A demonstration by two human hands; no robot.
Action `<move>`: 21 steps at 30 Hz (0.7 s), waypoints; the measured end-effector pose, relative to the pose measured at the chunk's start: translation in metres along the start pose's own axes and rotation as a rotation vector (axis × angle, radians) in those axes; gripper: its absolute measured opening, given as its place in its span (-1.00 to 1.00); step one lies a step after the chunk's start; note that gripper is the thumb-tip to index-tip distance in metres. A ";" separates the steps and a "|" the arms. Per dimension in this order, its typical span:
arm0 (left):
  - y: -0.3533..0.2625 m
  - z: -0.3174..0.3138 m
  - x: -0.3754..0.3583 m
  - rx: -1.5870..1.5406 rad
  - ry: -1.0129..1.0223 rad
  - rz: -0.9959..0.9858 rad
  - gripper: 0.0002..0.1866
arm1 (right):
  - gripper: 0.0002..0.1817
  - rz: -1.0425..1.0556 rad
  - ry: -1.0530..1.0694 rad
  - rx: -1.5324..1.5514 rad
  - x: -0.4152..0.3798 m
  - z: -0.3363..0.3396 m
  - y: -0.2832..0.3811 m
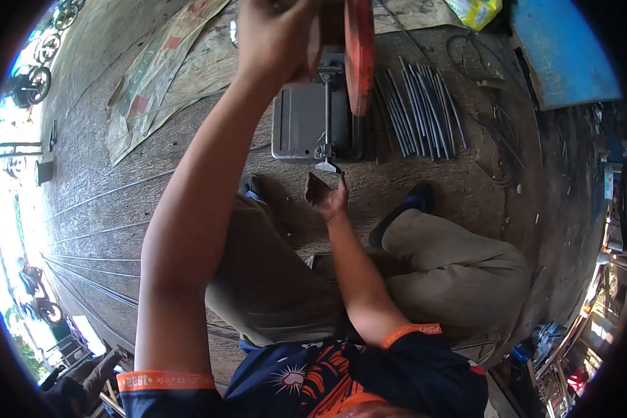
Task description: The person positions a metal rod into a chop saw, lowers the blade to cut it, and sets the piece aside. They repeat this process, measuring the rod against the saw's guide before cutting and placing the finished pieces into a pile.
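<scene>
My left hand (275,38) is raised at the top edge, its fingers curled around the handle side of a cut-off saw; the frame crops part of the grip. The saw's red guard (359,59) stands upright beside that hand. Below it lies the saw's grey metal base (299,125), with a clamp screw (328,111) running along it to a small crank (327,167). My right hand (329,198) is just in front of the crank, palm up and darkened, with thumb and fingers apart. It holds nothing that I can see.
Several short metal rods (425,111) lie side by side right of the saw. Long thin rods (97,259) stretch across the floor on the left. A worn sheet (160,87), a yellow bag (475,10) and a blue panel (568,52) are around. My bent legs (453,251) flank the base.
</scene>
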State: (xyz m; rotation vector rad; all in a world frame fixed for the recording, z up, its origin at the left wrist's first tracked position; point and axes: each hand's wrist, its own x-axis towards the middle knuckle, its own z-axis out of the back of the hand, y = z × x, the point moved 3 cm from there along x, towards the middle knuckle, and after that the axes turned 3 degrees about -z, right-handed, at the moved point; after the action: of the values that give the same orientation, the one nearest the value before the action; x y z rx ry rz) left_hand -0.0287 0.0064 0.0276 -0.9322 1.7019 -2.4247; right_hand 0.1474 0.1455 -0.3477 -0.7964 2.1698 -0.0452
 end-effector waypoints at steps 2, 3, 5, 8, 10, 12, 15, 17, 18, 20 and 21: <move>0.004 -0.001 -0.001 -0.170 0.107 0.135 -0.36 | -0.50 -0.120 0.252 0.018 -0.004 -0.020 -0.010; 0.004 0.000 -0.001 -0.052 0.071 0.126 -0.38 | -0.54 -0.158 0.368 0.130 0.001 -0.021 -0.005; 0.008 0.000 -0.001 0.046 0.050 -0.010 -0.36 | -0.64 -0.160 0.551 0.263 0.008 -0.022 0.001; 0.001 0.001 -0.002 0.167 0.043 -0.064 -0.43 | -0.67 -0.157 0.446 0.220 0.005 -0.024 0.002; -0.003 -0.003 -0.002 0.356 0.061 -0.266 -0.74 | -0.74 -0.120 0.447 0.192 0.008 -0.032 0.001; 0.003 -0.006 -0.006 0.246 -0.049 -0.223 -0.64 | -0.79 -0.108 0.465 0.322 0.012 -0.036 -0.001; -0.001 -0.002 -0.005 0.217 -0.058 -0.137 -0.44 | -0.83 -0.113 0.271 0.245 0.036 -0.025 0.019; -0.005 0.000 -0.009 0.268 -0.028 -0.162 -0.45 | -0.76 -0.186 0.066 0.160 0.036 -0.030 0.024; -0.004 -0.001 -0.008 0.279 0.002 -0.185 -0.46 | -0.76 -0.198 0.062 0.152 0.032 -0.042 0.024; 0.011 -0.010 -0.006 0.206 -0.078 -0.125 -0.52 | -0.76 -0.266 -0.149 0.167 0.033 -0.043 0.034; 0.015 -0.014 -0.005 0.216 -0.097 -0.152 -0.54 | -0.75 -0.212 -0.221 0.188 0.037 -0.043 0.036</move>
State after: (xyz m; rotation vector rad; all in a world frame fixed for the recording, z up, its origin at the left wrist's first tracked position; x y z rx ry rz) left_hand -0.0358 0.0140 0.0094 -1.1637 1.3516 -2.5443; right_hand 0.0804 0.1442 -0.3546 -0.8758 1.8376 -0.2534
